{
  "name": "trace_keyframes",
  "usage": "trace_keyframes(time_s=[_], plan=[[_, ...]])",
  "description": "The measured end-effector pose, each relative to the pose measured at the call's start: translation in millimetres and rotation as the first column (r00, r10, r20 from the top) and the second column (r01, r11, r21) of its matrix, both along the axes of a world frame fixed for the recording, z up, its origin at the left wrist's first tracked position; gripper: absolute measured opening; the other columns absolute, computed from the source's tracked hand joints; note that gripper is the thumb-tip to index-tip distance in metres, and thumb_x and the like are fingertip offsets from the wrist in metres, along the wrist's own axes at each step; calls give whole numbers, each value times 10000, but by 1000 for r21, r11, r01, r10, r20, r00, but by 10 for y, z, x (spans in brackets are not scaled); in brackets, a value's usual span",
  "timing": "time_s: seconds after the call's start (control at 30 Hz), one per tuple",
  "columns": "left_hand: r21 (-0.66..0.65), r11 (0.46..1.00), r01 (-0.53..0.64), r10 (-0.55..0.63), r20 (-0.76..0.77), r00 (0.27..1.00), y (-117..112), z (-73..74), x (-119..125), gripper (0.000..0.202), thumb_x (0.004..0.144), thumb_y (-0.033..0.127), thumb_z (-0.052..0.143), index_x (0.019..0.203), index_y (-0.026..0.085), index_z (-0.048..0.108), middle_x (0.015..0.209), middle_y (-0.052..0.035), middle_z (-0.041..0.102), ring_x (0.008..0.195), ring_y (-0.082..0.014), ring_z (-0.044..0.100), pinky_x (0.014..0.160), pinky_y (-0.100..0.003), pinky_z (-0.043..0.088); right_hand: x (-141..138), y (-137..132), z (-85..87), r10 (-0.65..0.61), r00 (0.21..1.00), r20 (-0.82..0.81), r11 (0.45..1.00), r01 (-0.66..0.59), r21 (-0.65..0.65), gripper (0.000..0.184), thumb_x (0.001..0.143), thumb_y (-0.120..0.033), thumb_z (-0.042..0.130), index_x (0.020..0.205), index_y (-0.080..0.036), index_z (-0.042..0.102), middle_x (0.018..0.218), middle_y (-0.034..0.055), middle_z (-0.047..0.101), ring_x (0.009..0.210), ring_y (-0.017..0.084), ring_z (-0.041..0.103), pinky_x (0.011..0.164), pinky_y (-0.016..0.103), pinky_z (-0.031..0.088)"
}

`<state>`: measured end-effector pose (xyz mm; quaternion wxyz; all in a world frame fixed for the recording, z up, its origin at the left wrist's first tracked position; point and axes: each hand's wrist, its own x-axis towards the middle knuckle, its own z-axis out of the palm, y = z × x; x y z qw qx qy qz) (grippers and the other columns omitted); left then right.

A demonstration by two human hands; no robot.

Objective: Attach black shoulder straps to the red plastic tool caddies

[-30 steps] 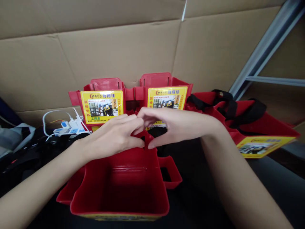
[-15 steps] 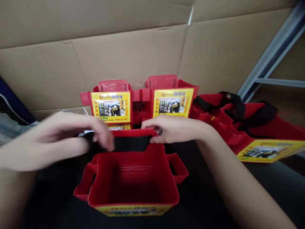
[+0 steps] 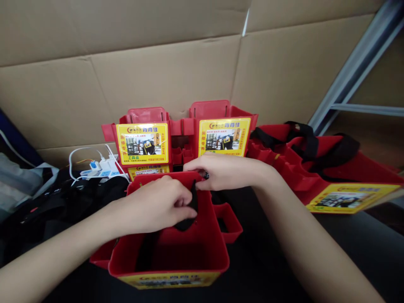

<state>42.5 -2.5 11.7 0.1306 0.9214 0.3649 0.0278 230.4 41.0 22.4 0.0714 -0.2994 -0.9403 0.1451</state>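
Left hand (image 3: 158, 208): swung back over red box (image 3: 170, 264); pinches black strap (image 3: 184, 225), now drooping inside
Right hand (image 3: 225, 170): still grips strap's end at far rim

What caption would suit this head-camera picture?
Over a red bin, left hand and right hand handle a black strap.

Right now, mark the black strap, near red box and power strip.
black strap (image 3: 186, 223): head view, hanging fold.
near red box (image 3: 195, 268): head view, front rim.
power strip (image 3: 101, 171): head view, white body.

Packing workshop, cardboard walls (image 3: 158, 75), labelled red bins (image 3: 221, 126)
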Motion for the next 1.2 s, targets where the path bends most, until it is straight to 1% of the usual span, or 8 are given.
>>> trace_keyframes(time_s=[0.17,0.3,0.57,0.67,0.77,0.83,1.03,1.2], plan=[[-494,750,439,-523,-38,852,-96,270,-469,261,752,340,615,532,213,556,527,-6,607,548,-118,573,468,-189,390,50,36,-11,-54,998,10,995,55,-85,103,783,-226,554,807,-161,630,667,-18,568,582,97,479,508,222,291],[-264,958,114,-143,-95,985,-98,379,-674,159,792,308,594,928,291,675,823,5,694,717,-126,624,616,-177,457,61,46,-25,-54,998,10,995,55,-88,134,787,-245,567,835,-153,651,696,-5,600,592,102,498,515,223,301],[92,972,-217,213,54,976,-29,82,62,371,861,470,414,884,185,652,760,-53,666,662,-191,610,546,-261,422,23,14,-7,-49,998,44,998,50,-29,88,771,-196,550,786,-151,625,665,-26,577,577,89,479,503,215,287],[-31,993,112,-114,-61,992,-79,98,16,189,849,298,501,759,201,635,711,-18,666,622,-137,600,552,-219,423,27,13,-6,-38,999,32,999,39,-36,96,765,-189,558,814,-154,632,678,-29,571,593,88,479,507,215,285],[-404,770,493,-577,-113,809,-139,225,-247,135,797,205,572,678,227,630,666,1,676,632,-103,620,572,-161,442,29,19,-15,-24,1000,16,999,25,-47,106,776,-218,571,816,-148,640,651,-31,543,577,81,463,507,215,280],[-453,716,530,-647,-148,748,-171,334,-409,91,746,183,628,670,231,646,692,-20,688,692,-120,636,600,-166,453,36,37,-21,-9,1000,6,998,9,-64,144,791,-261,572,823,-143,648,653,-27,543,575,78,457,513,215,285],[-69,963,259,-251,105,962,-173,483,-420,228,784,257,626,1012,260,640,1000,9,670,908,-111,611,801,-184,463,223,246,-57,40,995,-93,947,-68,-313,386,808,-468,526,962,-135,647,806,15,624,713,113,548,608,218,388],[374,927,18,-105,213,971,30,159,-40,441,824,459,520,1187,207,528,1126,-70,597,1015,-211,569,868,-348,458,422,438,-116,-58,987,-151,857,-29,-515,390,719,-353,647,1046,-144,611,945,35,638,870,129,584,746,224,437]])
